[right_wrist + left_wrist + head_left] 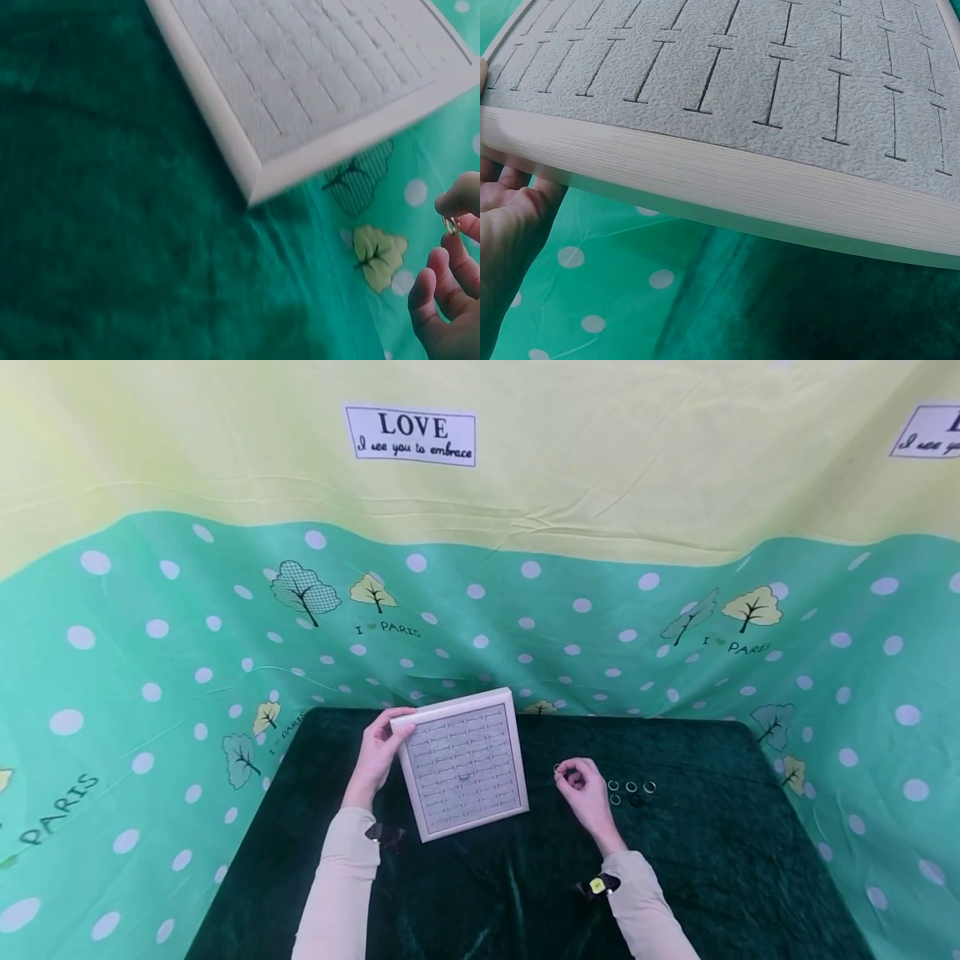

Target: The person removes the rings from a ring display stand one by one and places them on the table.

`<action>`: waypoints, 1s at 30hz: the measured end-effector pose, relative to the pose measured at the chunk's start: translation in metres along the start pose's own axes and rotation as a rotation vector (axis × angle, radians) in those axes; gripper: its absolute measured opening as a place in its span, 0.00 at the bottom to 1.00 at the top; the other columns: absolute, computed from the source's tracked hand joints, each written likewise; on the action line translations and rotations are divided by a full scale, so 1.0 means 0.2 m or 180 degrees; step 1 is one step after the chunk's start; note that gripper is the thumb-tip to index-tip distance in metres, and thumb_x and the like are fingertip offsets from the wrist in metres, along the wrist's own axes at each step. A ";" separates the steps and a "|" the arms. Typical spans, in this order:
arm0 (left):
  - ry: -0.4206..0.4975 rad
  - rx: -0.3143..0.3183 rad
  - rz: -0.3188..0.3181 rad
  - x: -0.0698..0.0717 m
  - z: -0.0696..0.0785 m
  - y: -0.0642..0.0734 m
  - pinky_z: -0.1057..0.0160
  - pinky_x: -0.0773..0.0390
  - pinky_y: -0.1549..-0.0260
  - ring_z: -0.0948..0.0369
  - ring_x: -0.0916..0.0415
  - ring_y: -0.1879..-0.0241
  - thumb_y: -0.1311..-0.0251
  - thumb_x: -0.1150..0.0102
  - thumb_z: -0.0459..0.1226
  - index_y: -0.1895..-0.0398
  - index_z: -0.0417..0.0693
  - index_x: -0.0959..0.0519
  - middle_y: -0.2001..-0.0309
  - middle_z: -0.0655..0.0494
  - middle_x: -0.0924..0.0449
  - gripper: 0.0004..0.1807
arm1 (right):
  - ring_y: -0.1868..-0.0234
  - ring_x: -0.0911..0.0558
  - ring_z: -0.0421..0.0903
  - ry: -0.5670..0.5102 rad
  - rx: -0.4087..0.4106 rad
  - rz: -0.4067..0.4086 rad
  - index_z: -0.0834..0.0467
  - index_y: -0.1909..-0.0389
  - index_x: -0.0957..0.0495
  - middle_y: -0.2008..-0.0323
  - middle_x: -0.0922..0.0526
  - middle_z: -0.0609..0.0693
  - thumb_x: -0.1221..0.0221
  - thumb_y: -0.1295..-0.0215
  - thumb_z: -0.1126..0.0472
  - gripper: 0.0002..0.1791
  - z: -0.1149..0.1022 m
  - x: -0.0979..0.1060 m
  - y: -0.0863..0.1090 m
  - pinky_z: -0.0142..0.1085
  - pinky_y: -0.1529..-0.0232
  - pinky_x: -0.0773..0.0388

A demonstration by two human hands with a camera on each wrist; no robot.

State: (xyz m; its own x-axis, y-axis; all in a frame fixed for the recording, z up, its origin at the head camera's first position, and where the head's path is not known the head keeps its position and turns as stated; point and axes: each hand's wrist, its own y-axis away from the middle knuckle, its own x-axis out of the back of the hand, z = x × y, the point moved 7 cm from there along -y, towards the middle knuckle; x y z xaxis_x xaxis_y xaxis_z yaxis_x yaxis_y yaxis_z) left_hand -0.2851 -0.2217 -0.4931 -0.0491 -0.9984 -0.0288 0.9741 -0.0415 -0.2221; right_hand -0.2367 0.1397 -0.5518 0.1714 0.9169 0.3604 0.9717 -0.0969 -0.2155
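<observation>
My left hand [378, 750] grips the upper left corner of a ring display tray [519, 760], thumb on the front and fingers behind the frame. The tray is tilted up to face me, with a pale wooden frame and a grey padded insert [667, 75] cut with rows of slots. One ring [463, 777] sits in a slot near the middle. Right of the tray, my right hand [587, 789] pinches a small gold-coloured ring [451, 224] between thumb and fingertips, apart from the frame.
Several loose rings [631, 787] lie on the dark green velvet cloth [712, 860] to the right of my right hand. A green and yellow printed curtain [480, 593] hangs behind the table and along its sides. Dark straps with cameras [600, 885] sit on both wrists.
</observation>
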 end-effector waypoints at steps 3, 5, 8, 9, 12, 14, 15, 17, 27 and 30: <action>-0.0003 -0.0036 -0.0026 0.00 0.00 0.00 0.59 0.23 0.61 0.56 0.22 0.61 0.33 0.43 0.35 0.45 0.35 0.27 0.57 0.51 0.20 0.17 | 0.67 0.26 0.49 0.0005 0.0008 0.0008 0.61 0.66 0.21 0.59 0.26 0.54 0.37 0.42 0.71 0.04 0.03 0.04 0.00 0.32 0.67 0.30; 0.0005 -0.0026 -0.0042 0.00 0.00 0.00 0.60 0.23 0.60 0.57 0.22 0.60 0.33 0.44 0.34 0.45 0.34 0.28 0.57 0.52 0.20 0.17 | 0.67 0.26 0.49 0.0022 0.0024 0.0018 0.61 0.66 0.21 0.59 0.26 0.55 0.37 0.42 0.70 0.04 0.05 0.07 0.01 0.31 0.67 0.31; 0.0027 0.0012 -0.0055 -0.01 0.01 0.00 0.61 0.23 0.60 0.58 0.22 0.60 0.32 0.46 0.31 0.44 0.32 0.29 0.57 0.54 0.20 0.17 | 0.67 0.27 0.49 0.0053 0.0032 0.0030 0.60 0.66 0.21 0.60 0.26 0.55 0.37 0.42 0.71 0.05 0.07 0.11 0.01 0.30 0.68 0.31; 0.0036 0.0023 -0.0059 -0.01 0.01 0.00 0.61 0.23 0.60 0.58 0.22 0.61 0.32 0.46 0.30 0.44 0.32 0.29 0.57 0.55 0.20 0.16 | 0.67 0.27 0.49 0.0066 0.0031 0.0037 0.60 0.66 0.21 0.60 0.26 0.55 0.37 0.42 0.70 0.05 0.08 0.12 0.01 0.30 0.68 0.31; 0.0052 0.0021 -0.0085 -0.02 0.06 0.02 0.61 0.23 0.61 0.58 0.22 0.61 0.32 0.47 0.28 0.44 0.29 0.30 0.57 0.55 0.20 0.17 | 0.68 0.27 0.47 0.0139 0.0015 0.0058 0.60 0.66 0.21 0.60 0.26 0.55 0.37 0.41 0.70 0.04 0.11 0.16 0.02 0.30 0.68 0.31; 0.0068 0.0021 -0.0095 -0.03 0.09 0.02 0.61 0.23 0.61 0.58 0.22 0.61 0.33 0.47 0.28 0.44 0.28 0.30 0.58 0.55 0.20 0.17 | 0.68 0.27 0.46 0.0202 0.0018 0.0080 0.60 0.66 0.21 0.60 0.26 0.55 0.37 0.41 0.70 0.04 0.13 0.19 0.02 0.30 0.68 0.31; 0.0062 0.0023 -0.0101 -0.04 0.11 0.03 0.61 0.23 0.61 0.57 0.22 0.61 0.33 0.47 0.28 0.44 0.28 0.30 0.58 0.54 0.20 0.17 | 0.68 0.27 0.46 0.0216 0.0021 0.0095 0.60 0.66 0.21 0.60 0.26 0.55 0.37 0.41 0.70 0.04 0.14 0.20 0.02 0.29 0.68 0.31; 0.0040 0.0043 -0.0099 -0.05 0.13 0.04 0.60 0.23 0.60 0.57 0.22 0.61 0.33 0.46 0.29 0.44 0.27 0.30 0.57 0.53 0.21 0.17 | 0.68 0.27 0.46 0.0234 0.0033 0.0114 0.61 0.66 0.21 0.60 0.26 0.55 0.37 0.41 0.70 0.04 0.15 0.23 0.02 0.29 0.68 0.31; 0.0072 0.0004 -0.0045 -0.02 0.06 0.03 0.60 0.23 0.61 0.56 0.23 0.61 0.33 0.45 0.31 0.45 0.33 0.27 0.57 0.51 0.21 0.15 | 0.65 0.26 0.49 0.0411 -0.0018 0.0122 0.61 0.66 0.21 0.60 0.26 0.56 0.37 0.42 0.71 0.05 0.27 0.34 0.06 0.28 0.67 0.32; 0.0079 0.0014 -0.0085 -0.04 0.12 0.04 0.60 0.23 0.61 0.56 0.23 0.61 0.33 0.46 0.29 0.45 0.31 0.28 0.58 0.52 0.21 0.16 | 0.63 0.26 0.51 0.0482 -0.0068 0.0117 0.62 0.65 0.21 0.60 0.26 0.56 0.37 0.41 0.71 0.05 0.31 0.37 0.07 0.29 0.66 0.32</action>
State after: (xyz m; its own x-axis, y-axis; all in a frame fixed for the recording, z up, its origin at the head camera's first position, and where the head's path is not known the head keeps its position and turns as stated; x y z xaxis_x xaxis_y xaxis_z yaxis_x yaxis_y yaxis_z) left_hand -0.2723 -0.2150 -0.4714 -0.0805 -0.9956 -0.0470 0.9734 -0.0683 -0.2188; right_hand -0.2196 0.2300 -0.5844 0.2279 0.8439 0.4857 0.9673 -0.1390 -0.2123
